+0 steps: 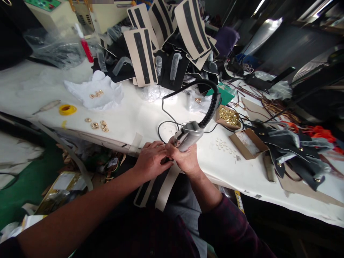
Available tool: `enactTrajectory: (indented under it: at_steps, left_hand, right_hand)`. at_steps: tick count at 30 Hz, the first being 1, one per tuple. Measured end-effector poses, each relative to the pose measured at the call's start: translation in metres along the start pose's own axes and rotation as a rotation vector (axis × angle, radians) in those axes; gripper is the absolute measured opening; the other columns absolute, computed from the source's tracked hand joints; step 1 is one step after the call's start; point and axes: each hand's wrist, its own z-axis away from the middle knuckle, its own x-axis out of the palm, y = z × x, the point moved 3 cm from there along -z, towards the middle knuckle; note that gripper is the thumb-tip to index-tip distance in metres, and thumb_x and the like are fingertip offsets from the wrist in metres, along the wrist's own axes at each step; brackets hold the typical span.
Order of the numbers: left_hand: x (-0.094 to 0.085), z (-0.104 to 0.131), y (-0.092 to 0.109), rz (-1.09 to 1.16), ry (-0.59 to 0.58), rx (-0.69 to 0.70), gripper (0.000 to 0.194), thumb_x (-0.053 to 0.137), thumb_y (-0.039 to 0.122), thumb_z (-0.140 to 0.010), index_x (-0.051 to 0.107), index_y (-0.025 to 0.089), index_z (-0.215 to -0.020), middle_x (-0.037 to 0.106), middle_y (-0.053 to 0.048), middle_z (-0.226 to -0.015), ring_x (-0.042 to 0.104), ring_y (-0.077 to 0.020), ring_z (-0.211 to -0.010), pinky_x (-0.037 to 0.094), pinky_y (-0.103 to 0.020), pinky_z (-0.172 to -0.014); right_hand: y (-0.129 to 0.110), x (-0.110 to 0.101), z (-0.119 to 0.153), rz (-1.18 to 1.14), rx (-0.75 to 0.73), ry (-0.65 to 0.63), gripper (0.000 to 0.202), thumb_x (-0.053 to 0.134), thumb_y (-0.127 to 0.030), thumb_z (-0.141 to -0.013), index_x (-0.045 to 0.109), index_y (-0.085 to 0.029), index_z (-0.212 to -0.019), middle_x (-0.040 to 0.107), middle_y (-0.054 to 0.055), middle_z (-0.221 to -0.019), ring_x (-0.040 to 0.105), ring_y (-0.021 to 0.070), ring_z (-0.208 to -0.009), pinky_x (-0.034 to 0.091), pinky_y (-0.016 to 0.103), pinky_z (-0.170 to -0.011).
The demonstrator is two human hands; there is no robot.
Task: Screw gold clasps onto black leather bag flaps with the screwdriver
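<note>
Head view: the right hand (185,157) wraps a grey corded tool (190,137); the left hand (152,160) bends over a striped panel (167,188) across the lap (185,200), its grip unclear to me. Poor support could let the tool skid. One tool, one lap panel, two cartons (240,149), one yellow tape roll (67,109).

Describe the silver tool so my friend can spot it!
Find the white table, then the right hand at its near edge. That hand holds the silver tool, the only thing there with a thick black cord arching from its end.
</note>
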Motion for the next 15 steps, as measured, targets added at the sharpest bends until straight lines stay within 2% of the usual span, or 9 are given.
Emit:
enactTrajectory:
  at_steps: [7,10,13,15]
  left_hand:
    - [0.002,0.000,0.001,-0.007,-0.021,-0.040,0.016,0.079,0.032,-0.085,0.076,0.025,-0.100,0.077,-0.008,-0.110,0.066,-0.0302,-0.112,0.048,-0.046,-0.091]
    - [0.001,0.000,0.002,-0.011,-0.026,-0.025,0.014,0.078,0.030,-0.085,0.075,0.023,-0.097,0.078,-0.008,-0.104,0.067,-0.0313,-0.111,0.048,-0.046,-0.090]
    - [-0.002,0.001,0.005,-0.023,-0.020,0.003,0.017,0.071,0.024,-0.090,0.074,0.018,-0.106,0.077,-0.010,-0.109,0.066,-0.0324,-0.114,0.049,-0.047,-0.091]
    - [-0.004,0.002,0.006,-0.032,0.000,0.014,0.022,0.067,0.022,-0.093,0.073,0.015,-0.113,0.076,-0.011,-0.114,0.067,-0.0328,-0.114,0.051,-0.048,-0.090]
  right_hand:
    - [-0.005,-0.001,-0.003,-0.116,-0.022,-0.054,0.036,0.088,-0.043,-0.069,0.062,-0.019,-0.073,0.059,-0.002,-0.064,0.054,0.0130,-0.058,0.049,0.027,-0.055]
    - [-0.002,0.003,-0.003,-0.103,0.003,-0.031,0.035,0.086,-0.042,-0.073,0.060,-0.019,-0.069,0.056,-0.003,-0.061,0.051,0.0118,-0.054,0.047,0.026,-0.053]
    - [-0.003,0.007,-0.002,-0.092,0.026,-0.007,0.034,0.087,-0.040,-0.073,0.061,-0.019,-0.069,0.055,-0.003,-0.061,0.050,0.0112,-0.055,0.046,0.025,-0.053]
    - [-0.008,0.009,-0.002,-0.112,0.047,-0.041,0.039,0.090,-0.043,-0.068,0.059,-0.019,-0.068,0.054,-0.004,-0.062,0.048,0.0110,-0.057,0.044,0.024,-0.053]
